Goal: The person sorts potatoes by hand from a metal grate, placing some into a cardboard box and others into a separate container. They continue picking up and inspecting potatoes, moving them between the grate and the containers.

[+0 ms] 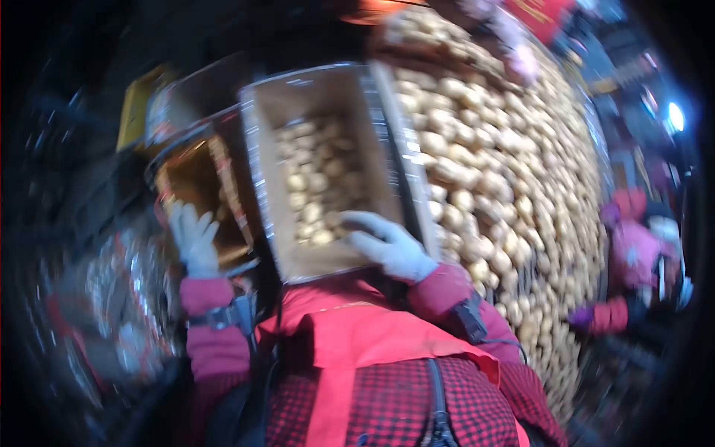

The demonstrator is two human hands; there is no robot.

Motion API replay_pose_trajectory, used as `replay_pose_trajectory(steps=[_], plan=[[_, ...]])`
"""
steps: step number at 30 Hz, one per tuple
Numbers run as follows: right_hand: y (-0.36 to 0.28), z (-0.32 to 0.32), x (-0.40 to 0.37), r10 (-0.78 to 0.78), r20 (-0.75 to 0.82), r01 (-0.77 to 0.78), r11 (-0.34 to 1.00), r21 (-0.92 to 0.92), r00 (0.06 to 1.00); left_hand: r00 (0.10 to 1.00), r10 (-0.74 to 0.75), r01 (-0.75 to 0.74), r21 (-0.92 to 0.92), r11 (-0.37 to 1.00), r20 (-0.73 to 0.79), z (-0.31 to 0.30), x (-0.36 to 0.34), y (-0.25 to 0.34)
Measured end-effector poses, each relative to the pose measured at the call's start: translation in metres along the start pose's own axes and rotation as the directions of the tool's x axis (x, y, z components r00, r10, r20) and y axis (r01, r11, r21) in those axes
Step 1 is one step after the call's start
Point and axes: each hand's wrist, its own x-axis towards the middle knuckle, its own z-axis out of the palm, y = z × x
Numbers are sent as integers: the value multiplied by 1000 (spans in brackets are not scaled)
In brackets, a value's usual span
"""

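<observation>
Left hand [195, 240] and right hand [391, 247], gloved and well apart, at two containers beside a broad spread of potatoes [491, 171].

The carton [316, 262], directly before the wearer's red apron [357, 335], holds a layer of loose potatoes [316, 179]; the right hand, fingers extended and slightly bent, reaches over its near right corner, apparently gripping nothing, though contact with the rim cannot be told. To the left, the left hand, fingers spread, lies at the near left side of a brown-lined container [197, 175]; whether it touches is unclear, and shadow hides most of the contents. Beyond the potato spread, another person's pink sleeve [640, 253] shows, blurred. Motion smears the far left, and darkness cuts off the edges.
</observation>
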Motion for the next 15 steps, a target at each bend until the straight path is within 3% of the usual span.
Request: replay_pose_trajectory(steps=[1, 2, 3, 4, 6, 7, 9, 10, 12, 14, 15], plan=[[5, 0, -7, -8, 10, 7, 999, 45, 1000, 999, -39, 38, -20, 999, -26, 19, 4, 7], [1, 2, -18, -50, 18, 48, 991, 125, 999, 1000, 14, -12, 99, 995, -19, 49, 1, 13], [-5, -2, -27, -72, 28, 70, 996, 53, 997, 999, 50, -53, 177, 983, 19, 77, 0, 16], [-1, -3, -35, -71, 26, 68, 991, 117, 997, 994, 96, -106, 251, 962, 52, 102, 0, 18], [-8, -12, -58, -69, -24, 71, 993, 96, 997, 960, 178, -240, 310, 920, 215, 155, -9, 17], [0, -17, -65, -80, -72, 89, 988, 130, 994, 867, 288, -378, 161, 912, 407, 159, 12, -11], [8, -24, -86, -128, -164, 154, 976, 156, 978, 774, 254, -462, 243, 853, 580, 213, -5, -17], [12, -28, -97, -149, -208, 185, 969, 166, 967, 757, 196, -452, 284, 846, 623, 250, -32, -13], [16, -35, -124, -149, -305, 207, 964, 165, 941, 610, 143, -571, 307, 762, 780, 291, -65, -16], [31, -36, -145, -168, -407, 271, 939, 211, 898, 410, 214, -606, 90, 790, 887, 330, -93, -32], [30, -37, -159, -108, -440, 266, 911, 316, 891, 349, 148, -601, 100, 793, 925, 345, -112, -30]])
